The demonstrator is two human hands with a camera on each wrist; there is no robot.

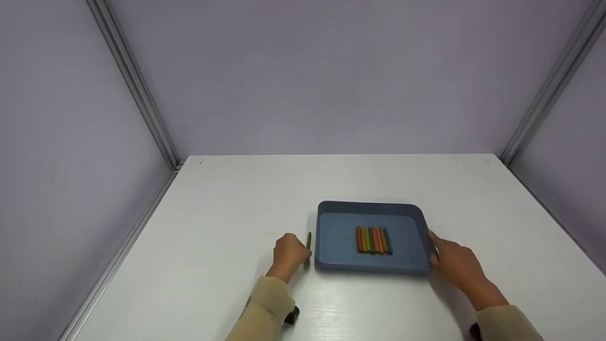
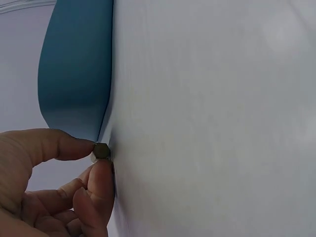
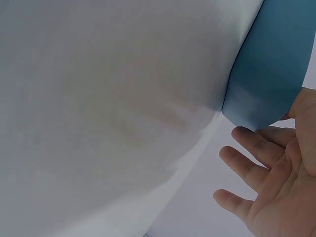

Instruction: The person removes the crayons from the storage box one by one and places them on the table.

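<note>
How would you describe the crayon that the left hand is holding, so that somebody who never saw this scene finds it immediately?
On the white table stands a shallow blue rectangular plastic tray holding a row of coloured crayons. Just outside the tray's left wall, the left hand pinches one dark olive-brown crayon. It is the only crayon lying outside the tray, alone.

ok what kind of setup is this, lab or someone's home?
Looks like a lab-style recording booth, not a home: plain lavender wall panels joined by metal corner rails, and a bare white table holding only a blue tray of crayons.
</note>
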